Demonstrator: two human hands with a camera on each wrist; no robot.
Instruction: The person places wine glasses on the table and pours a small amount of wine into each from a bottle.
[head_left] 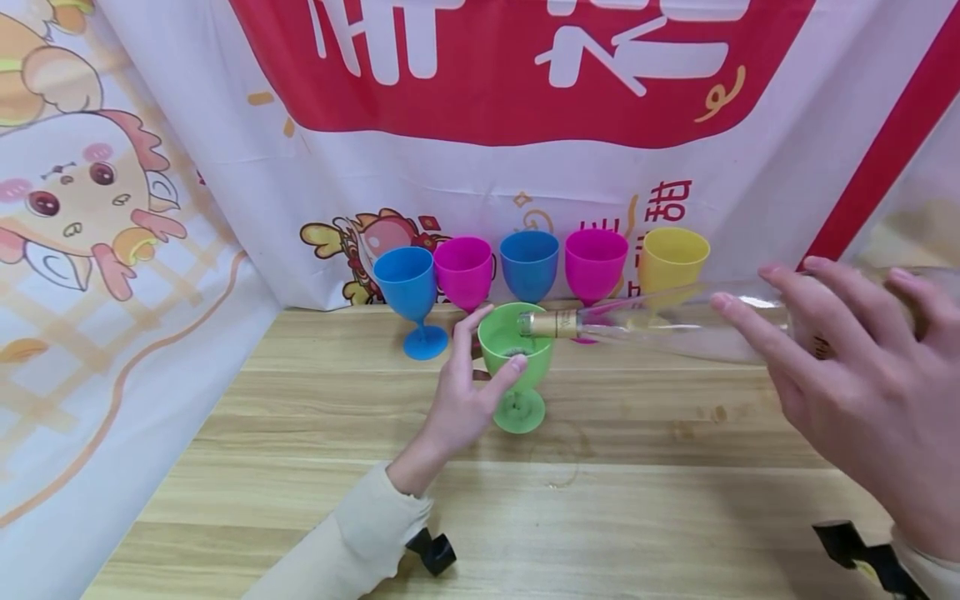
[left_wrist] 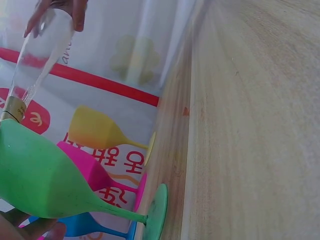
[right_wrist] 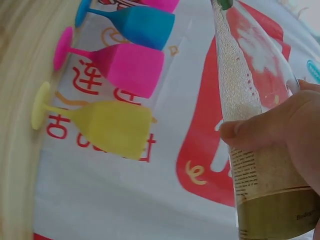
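Observation:
My left hand grips the bowl of a green goblet, fingers behind it and thumb at the front. The goblet stands upright on the wooden table, with some liquid inside. My right hand holds a clear glass bottle tipped almost level, its mouth over the goblet's rim. In the right wrist view, thumb and fingers wrap the bottle's body by its paper label, and bubbly liquid lies along the lower side. The left wrist view has the bottle's gold-banded neck right at the green rim.
Behind stands a row of goblets: blue, pink, another blue, another pink and yellow. A printed cloth hangs behind them. Wet marks show on the wooden table.

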